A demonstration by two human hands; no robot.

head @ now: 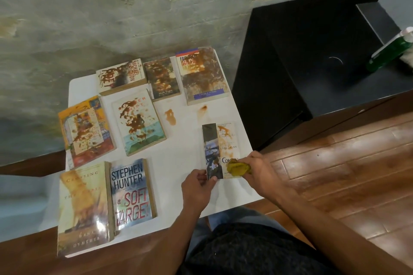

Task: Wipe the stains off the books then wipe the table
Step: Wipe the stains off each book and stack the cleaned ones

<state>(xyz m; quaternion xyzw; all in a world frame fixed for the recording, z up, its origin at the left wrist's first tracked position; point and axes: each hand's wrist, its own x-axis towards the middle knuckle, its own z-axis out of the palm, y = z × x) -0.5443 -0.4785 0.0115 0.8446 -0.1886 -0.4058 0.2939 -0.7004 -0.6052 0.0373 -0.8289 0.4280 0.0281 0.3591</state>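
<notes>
On the white table (183,140), the Carl Sagan book (220,149) lies toward the 4 o'clock edge, its cover streaked brown. The left hand (197,187) pinches the book's near left corner, thumb on the cover, so the book runs from the grip toward 12 o'clock. The right hand (257,169) curls around a crumpled yellow cloth (238,167), which presses on the cover's lower right part, at 3 o'clock from the left hand's pinch. Two brown stains (171,116) mark the table at 11 o'clock from the book.
</notes>
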